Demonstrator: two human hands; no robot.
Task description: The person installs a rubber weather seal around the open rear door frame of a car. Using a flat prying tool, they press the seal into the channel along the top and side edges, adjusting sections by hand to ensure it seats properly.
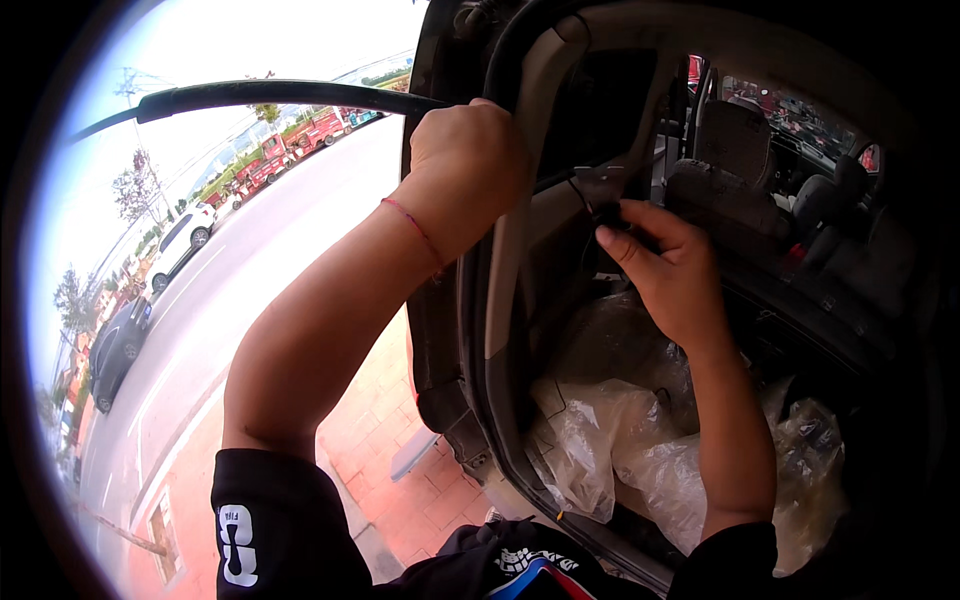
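Head view: person stands at the open rear of a vehicle, both arms raised into the opening. Left hand (468,150) is up by the edge of the opening, fingers curled in, back of the hand to the camera; what is inside the curl is hidden, so can't tell if it grips anything. It is right at the end of a long black bar (280,93) that runs off to the left; contact unclear. Thin reddish band (412,222) on the left wrist.

Right hand (670,265) is inside the opening, thumb and forefinger pinching a small dark piece (605,213). Small grey plate (600,181) sits just above the fingertips; can't tell if the two are joined. A thin dark cable (587,243) hangs just left of the thumb. The pinched piece is in front of the inner side trim, between the two hands but nearer the right.

Below the right hand: crumpled see-through plastic sheeting (630,440) in the cargo area. Deeper in: patterned seat (735,140). Pale pillar trim (503,290) runs down the left side of the opening. Outside left: road (250,240), white car (185,238), dark car (120,345), reddish paving (440,500) below.
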